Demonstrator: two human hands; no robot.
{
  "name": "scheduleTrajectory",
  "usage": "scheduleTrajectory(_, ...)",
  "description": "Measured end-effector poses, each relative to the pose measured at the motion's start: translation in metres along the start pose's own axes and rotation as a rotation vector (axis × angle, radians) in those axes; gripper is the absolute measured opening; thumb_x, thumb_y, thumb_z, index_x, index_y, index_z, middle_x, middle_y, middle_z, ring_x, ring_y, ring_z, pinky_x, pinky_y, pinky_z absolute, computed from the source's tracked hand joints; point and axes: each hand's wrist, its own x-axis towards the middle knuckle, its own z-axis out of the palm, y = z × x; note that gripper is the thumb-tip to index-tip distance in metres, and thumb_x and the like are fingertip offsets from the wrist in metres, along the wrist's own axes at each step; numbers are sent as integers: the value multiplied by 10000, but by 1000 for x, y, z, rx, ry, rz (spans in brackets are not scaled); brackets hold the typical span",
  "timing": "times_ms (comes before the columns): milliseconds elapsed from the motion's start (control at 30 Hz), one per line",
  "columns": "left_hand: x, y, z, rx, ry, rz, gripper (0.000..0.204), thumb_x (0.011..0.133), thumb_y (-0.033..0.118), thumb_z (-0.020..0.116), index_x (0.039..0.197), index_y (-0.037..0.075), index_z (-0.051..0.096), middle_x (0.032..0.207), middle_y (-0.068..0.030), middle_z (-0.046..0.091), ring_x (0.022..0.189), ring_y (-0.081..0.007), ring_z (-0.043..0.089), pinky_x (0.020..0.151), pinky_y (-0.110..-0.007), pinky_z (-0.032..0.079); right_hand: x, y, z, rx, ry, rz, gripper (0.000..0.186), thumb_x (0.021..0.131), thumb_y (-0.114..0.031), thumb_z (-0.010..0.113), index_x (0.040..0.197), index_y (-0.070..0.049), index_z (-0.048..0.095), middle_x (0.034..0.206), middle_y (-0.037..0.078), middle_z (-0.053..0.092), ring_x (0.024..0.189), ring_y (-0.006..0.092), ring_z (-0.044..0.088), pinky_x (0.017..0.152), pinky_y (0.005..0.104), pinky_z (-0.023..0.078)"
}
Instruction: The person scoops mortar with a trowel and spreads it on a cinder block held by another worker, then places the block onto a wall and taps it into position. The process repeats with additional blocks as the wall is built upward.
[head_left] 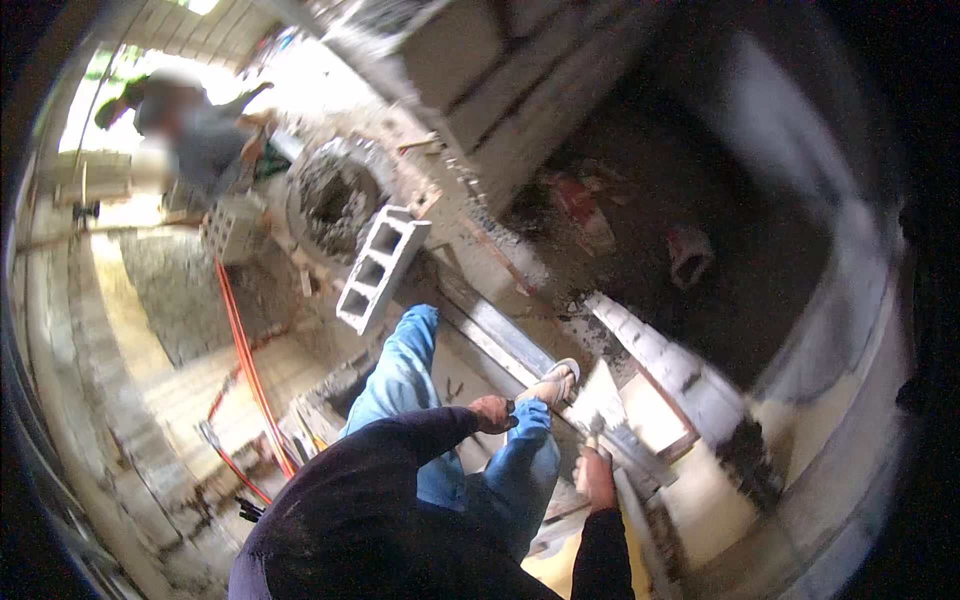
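Trowel handle (pixel 594 428) is sticking up out of the right hand (pixel 597 478), whose grip is pressed together around it, beside the grey block wall (pixel 660 360) running to the upper left. The blade is too blurred to see clearly. The left hand (pixel 492 413) is resting on the knee of the blue jeans (pixel 410 370); its grip is looking curled on the cloth, but this is hard to tell. A sandalled foot (pixel 553 383) is standing on a grey ledge. Farther away, a hollow concrete block (pixel 381 267) is lying near a round tub of mortar (pixel 335 198), and another person (pixel 195 130) is bending at the upper left. An orange hose (pixel 245 360) is running along the floor.
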Motion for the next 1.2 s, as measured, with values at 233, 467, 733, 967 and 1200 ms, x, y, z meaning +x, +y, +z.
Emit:
scheduleTrajectory(233,0,-92,-66,-249,134,-97,437,840,402,530,1050,41,657,988,-243,661,951,-415,625,850,-483,496,22,-205,246,-1187,-20,-1127,583,760,-231,683,1201,110,515,992,297,646,979,462,601,871,482,483)
scheduleTrajectory(467,18,-137,-139,-483,268,-17,497,876,428,512,1130,15,623,1034,-255,656,995,-403,622,862,-481,500,79,-365,535,-1804,-75,-1286,376,813,-194,614,1155,-79,504,1002,211,599,890,428,603,783,507,488)
scheduleTrajectory(733,9,-131,-195,-918,226,145,498,924,430,492,1231,42,548,1147,-285,589,1053,-432,577,928,-492,451,167,-410,791,-2219,-22,-1594,320,843,-123,542,1154,-56,511,954,208,606,847,377,646,709,476,529)
scheduleTrajectory(967,0,-138,-222,-1299,411,208,476,931,360,552,1277,34,521,1169,-223,610,1073,-395,591,922,-459,470,270,-334,825,-2196,-478,-1302,262,823,-187,559,1024,-22,532,856,264,643,818,457,620,733,516,491)
scheduleTrajectory(1200,-6,-144,-256,-1271,576,165,486,907,333,560,1256,-2,511,1161,-271,593,1117,-439,549,943,-481,442,266,-415,747,-2049,-276,-1169,377,823,-317,563,1014,6,595,936,294,628,904,467,589,790,520,465)
